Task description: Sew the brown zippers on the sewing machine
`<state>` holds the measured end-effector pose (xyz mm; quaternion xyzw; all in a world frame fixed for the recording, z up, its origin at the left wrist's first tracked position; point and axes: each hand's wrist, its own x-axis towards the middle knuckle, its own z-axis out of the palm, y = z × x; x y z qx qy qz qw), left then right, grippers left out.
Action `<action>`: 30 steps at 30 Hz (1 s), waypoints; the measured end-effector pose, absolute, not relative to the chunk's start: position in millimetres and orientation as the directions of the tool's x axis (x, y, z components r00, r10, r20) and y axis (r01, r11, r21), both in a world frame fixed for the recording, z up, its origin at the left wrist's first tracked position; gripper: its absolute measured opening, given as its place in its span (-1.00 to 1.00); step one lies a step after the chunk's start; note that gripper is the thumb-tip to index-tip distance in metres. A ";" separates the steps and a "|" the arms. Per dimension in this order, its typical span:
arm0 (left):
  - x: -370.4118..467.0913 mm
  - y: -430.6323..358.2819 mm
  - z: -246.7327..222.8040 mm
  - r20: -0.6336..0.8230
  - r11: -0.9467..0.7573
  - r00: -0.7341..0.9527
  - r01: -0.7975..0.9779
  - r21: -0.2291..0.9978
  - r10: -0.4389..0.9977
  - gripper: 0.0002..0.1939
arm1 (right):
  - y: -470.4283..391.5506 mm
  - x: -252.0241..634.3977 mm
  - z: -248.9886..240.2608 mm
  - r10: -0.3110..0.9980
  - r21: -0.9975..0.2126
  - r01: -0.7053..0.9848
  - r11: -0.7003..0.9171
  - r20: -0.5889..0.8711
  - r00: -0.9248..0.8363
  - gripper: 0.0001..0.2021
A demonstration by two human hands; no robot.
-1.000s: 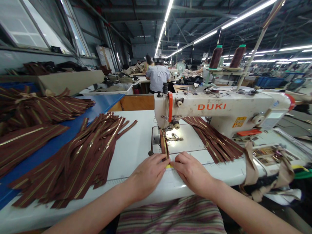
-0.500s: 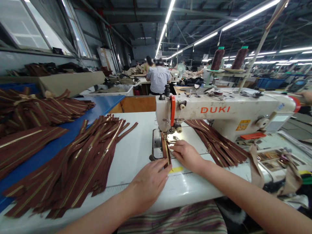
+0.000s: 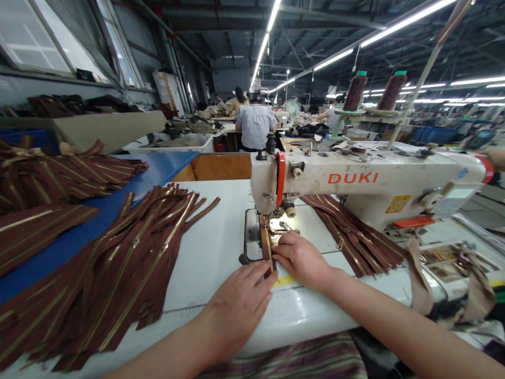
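Observation:
A brown zipper (image 3: 266,237) with gold teeth lies lengthwise under the needle area of the white sewing machine (image 3: 355,171). My left hand (image 3: 240,295) grips the zipper's near end between thumb and fingers. Close beside it, my right hand (image 3: 302,258) has its fingertips pressed together at the zipper's right edge, just in front of the presser foot. A large pile of brown zippers (image 3: 130,252) is spread left of the machine, and more brown zippers (image 3: 355,237) lie under the machine's arm.
Further zipper bundles (image 3: 71,173) rest on a blue surface (image 3: 169,164) at the left. A parts tray (image 3: 453,263) with beige strips sits at the right. Two thread cones (image 3: 355,92) stand behind the machine. A person in a light shirt (image 3: 255,126) sits ahead.
My right hand has drawn slightly back toward me, down along the zipper's edge. My left hand stays at the near end. The view has shifted slightly.

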<state>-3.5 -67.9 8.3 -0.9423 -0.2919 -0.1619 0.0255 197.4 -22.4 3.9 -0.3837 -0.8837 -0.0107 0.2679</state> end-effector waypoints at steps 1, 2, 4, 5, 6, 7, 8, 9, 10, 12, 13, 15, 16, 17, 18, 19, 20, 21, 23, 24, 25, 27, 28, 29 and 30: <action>-3.3 -68.2 8.9 0.318 -0.828 0.778 0.559 0.043 0.541 -0.66 | -22.9 197.3 4.8 0.672 -0.182 0.685 0.706 0.479 -0.565 -0.90; -3.1 -68.5 9.6 0.317 -0.828 0.779 0.559 0.040 0.541 -0.66 | -23.4 197.1 5.6 0.672 -0.178 0.686 0.705 0.475 -0.568 -0.90; -2.5 -69.2 11.4 0.315 -0.828 0.780 0.559 0.038 0.541 -0.66 | -24.3 197.0 6.7 0.675 -0.176 0.688 0.704 0.466 -0.572 -0.91; -2.2 -69.5 12.4 0.317 -0.828 0.779 0.559 0.039 0.541 -0.66 | -24.5 197.0 7.0 0.678 -0.176 0.690 0.702 0.461 -0.573 -0.91; -1.9 -69.7 13.3 0.317 -0.828 0.778 0.559 0.042 0.542 -0.66 | -24.5 196.9 7.1 0.681 -0.176 0.692 0.701 0.455 -0.574 -0.90; -1.6 -69.7 14.1 0.317 -0.827 0.777 0.560 0.048 0.545 -0.66 | -24.5 196.9 7.1 0.684 -0.176 0.693 0.699 0.448 -0.576 -0.89; -1.5 -69.6 14.7 0.317 -0.825 0.774 0.562 0.054 0.548 -0.65 | -24.4 196.9 7.2 0.686 -0.174 0.695 0.698 0.443 -0.577 -0.88; -1.4 -69.4 15.1 0.314 -0.822 0.770 0.567 0.062 0.555 -0.65 | -24.2 196.8 7.2 0.688 -0.170 0.698 0.696 0.438 -0.579 -0.88; -1.5 -69.2 15.3 0.311 -0.819 0.767 0.570 0.070 0.561 -0.65 | -24.0 196.7 7.3 0.691 -0.166 0.702 0.692 0.433 -0.579 -0.88; -1.8 -68.7 15.3 0.303 -0.814 0.763 0.575 0.082 0.570 -0.66 | -23.7 196.6 7.9 0.695 -0.155 0.710 0.687 0.426 -0.579 -0.88; -2.1 -68.5 15.1 0.300 -0.812 0.763 0.577 0.086 0.573 -0.66 | -23.5 196.5 8.2 0.697 -0.149 0.714 0.684 0.423 -0.579 -0.88; -2.5 -68.2 14.8 0.294 -0.812 0.764 0.576 0.090 0.574 -0.67 | -22.9 196.4 9.1 0.701 -0.143 0.720 0.679 0.416 -0.579 -0.88; -2.7 -67.9 14.8 0.291 -0.813 0.765 0.576 0.090 0.574 -0.67 | -22.3 196.3 9.6 0.703 -0.141 0.722 0.677 0.413 -0.579 -0.88; -2.6 -67.3 14.9 0.286 -0.811 0.765 0.577 0.091 0.577 -0.67 | -21.3 196.2 10.1 0.706 -0.139 0.725 0.675 0.408 -0.579 -0.88; -2.4 -66.3 15.0 0.282 -0.809 0.764 0.581 0.091 0.580 -0.68 | -20.0 196.0 10.6 0.710 -0.135 0.729 0.671 0.401 -0.579 -0.87; -1.9 -64.8 15.2 0.275 -0.804 0.761 0.588 0.092 0.588 -0.68 | -18.2 195.7 11.2 0.713 -0.129 0.732 0.668 0.393 -0.581 -0.86; -1.2 -62.8 15.3 0.271 -0.798 0.757 0.595 0.092 0.595 -0.69 | -16.1 195.2 11.8 0.716 -0.122 0.736 0.666 0.384 -0.584 -0.85; -0.4 -60.3 15.3 0.268 -0.792 0.751 0.603 0.091 0.603 -0.69 | -13.6 194.7 12.4 0.719 -0.113 0.741 0.662 0.374 -0.586 -0.85; 1.6 -54.5 15.2 0.266 -0.780 0.740 0.620 0.087 0.618 -0.69 | -8.4 193.6 13.3 0.724 -0.100 0.748 0.656 0.366 -0.585 -0.84; 2.5 -51.6 15.3 0.266 -0.774 0.735 0.627 0.085 0.624 -0.69 | -5.9 193.1 13.6 0.725 -0.096 0.751 0.653 0.366 -0.584 -0.85; 3.5 -49.0 15.5 0.260 -0.768 0.730 0.634 0.084 0.632 -0.69 | -3.8 192.7 13.6 0.726 -0.093 0.754 0.651 0.367 -0.581 -0.85; 5.1 -45.3 16.5 0.243 -0.759 0.725 0.646 0.084 0.644 -0.70 | -0.9 192.1 13.3 0.727 -0.091 0.756 0.648 0.368 -0.579 -0.85; 5.7 -44.3 17.3 0.236 -0.755 0.723 0.651 0.082 0.649 -0.70 | -0.4 192.0 12.9 0.727 -0.090 0.757 0.648 0.369 -0.579 -0.85; 6.3 -43.9 18.2 0.233 -0.753 0.722 0.653 0.079 0.651 -0.70 | -0.5 192.0 12.5 0.726 -0.089 0.756 0.649 0.370 -0.580 -0.85; 6.8 -43.9 19.1 0.233 -0.751 0.721 0.656 0.075 0.652 -0.70 | -1.2 192.1 12.1 0.723 -0.089 0.753 0.652 0.371 -0.582 -0.85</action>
